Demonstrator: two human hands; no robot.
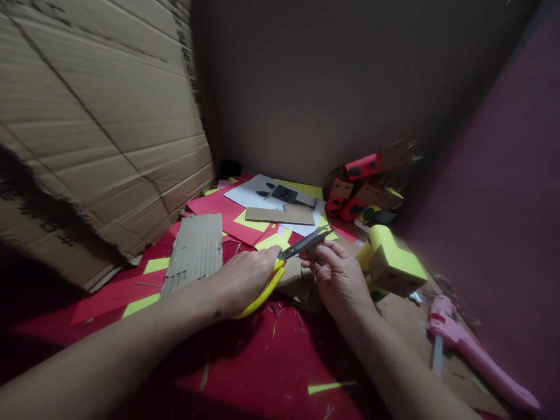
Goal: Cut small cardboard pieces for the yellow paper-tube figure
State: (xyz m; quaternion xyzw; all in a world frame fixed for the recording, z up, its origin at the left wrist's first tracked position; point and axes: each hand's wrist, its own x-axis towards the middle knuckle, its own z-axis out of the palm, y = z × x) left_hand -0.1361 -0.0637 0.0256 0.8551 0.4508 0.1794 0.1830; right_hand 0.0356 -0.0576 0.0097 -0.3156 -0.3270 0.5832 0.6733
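Observation:
My left hand [245, 277] is closed around the yellow handles of a pair of scissors [301, 244], whose partly spread blades point up and to the right. My right hand [339, 271] has its fingers pinched together beside the blade tips. What they hold there looks small and dark, and I cannot make it out. Just beyond the blades lies a cut strip of brown cardboard [280, 216] with a notched edge. A brown cardboard piece [306, 290] sits under the hands. To the left of my left hand is a corrugated cardboard rectangle [195, 248].
Large cardboard sheets [105, 116] stand at the left. White paper [247, 195] with dark cut shapes lies over red paper [219, 210]. Red-and-brown box figures [363, 181] are piled at the back right, near a yellow one [394, 259]. A pink glue gun [472, 344] lies at the right.

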